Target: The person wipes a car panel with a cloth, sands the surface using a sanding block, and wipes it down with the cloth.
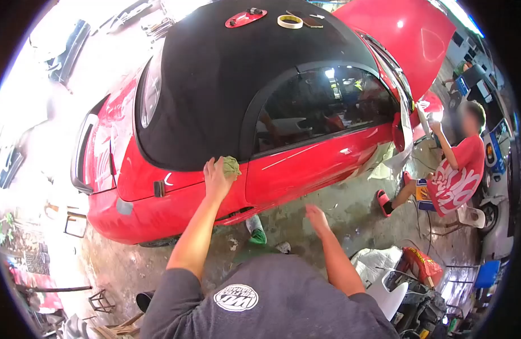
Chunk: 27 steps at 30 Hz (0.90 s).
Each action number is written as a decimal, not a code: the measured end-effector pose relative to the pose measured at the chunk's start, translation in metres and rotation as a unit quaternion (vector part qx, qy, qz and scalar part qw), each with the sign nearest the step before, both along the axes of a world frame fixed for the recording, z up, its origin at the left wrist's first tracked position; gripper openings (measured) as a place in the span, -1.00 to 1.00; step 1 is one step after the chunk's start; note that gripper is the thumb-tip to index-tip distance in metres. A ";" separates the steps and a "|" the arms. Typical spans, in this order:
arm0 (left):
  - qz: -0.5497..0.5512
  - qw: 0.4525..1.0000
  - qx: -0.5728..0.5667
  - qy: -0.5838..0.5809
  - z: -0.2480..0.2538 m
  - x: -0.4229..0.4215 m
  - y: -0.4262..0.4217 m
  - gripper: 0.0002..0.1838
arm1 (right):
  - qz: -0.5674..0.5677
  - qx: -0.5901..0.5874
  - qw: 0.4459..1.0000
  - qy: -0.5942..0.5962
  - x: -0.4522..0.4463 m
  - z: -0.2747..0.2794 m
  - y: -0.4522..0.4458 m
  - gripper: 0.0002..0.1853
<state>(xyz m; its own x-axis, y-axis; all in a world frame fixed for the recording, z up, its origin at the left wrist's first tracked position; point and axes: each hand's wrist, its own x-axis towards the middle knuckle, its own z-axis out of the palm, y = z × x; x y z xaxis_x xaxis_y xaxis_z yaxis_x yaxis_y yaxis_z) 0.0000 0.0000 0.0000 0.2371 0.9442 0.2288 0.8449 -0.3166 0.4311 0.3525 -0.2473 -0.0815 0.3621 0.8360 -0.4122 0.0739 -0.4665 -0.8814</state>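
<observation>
A red car [305,175] with a black soft top [209,73] stands in front of me. My left hand [217,174] is closed on a crumpled green cloth [231,166], at the red body just behind the side window, by the lower edge of the top. Hanging low in front of the door, my right hand [317,219] is apart from the car; its fingers are too small to read clearly. A dark block [159,188] and a grey patch [124,207] show on the rear side panel.
Masking tape [290,22] and a red disc [246,18] with small items lie on the roof. Another person [458,169] sits at the right, near the car's front. Bags and parts [421,265] are heaped at the lower right.
</observation>
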 end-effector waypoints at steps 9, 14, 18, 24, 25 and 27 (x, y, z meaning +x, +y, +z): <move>-0.011 0.993 -0.039 0.114 0.007 0.025 0.008 -0.22 | -0.052 -0.196 0.975 0.096 -0.016 -0.069 -0.187 -0.65; 0.059 0.987 -0.120 -0.092 0.035 0.026 -0.005 -0.43 | 0.033 -0.196 0.977 -0.073 -0.006 -0.059 -0.206 -0.64; 0.052 0.842 -0.244 -0.478 0.023 -0.021 -0.029 -0.48 | 0.089 -0.136 0.970 -0.179 -0.022 -0.053 -0.174 -0.62; 0.140 0.585 -0.344 -0.721 0.000 -0.144 -0.157 -0.53 | 0.202 -0.038 0.946 -0.253 -0.111 -0.037 -0.083 -0.53; 0.156 0.552 -0.338 -0.746 0.000 -0.173 -0.179 -0.51 | 0.242 -0.021 0.942 -0.230 -0.140 -0.030 -0.058 -0.51; 0.163 0.500 -0.307 -0.793 -0.003 -0.231 -0.219 -0.46 | 0.299 0.051 0.933 -0.196 -0.207 -0.005 -0.002 -0.52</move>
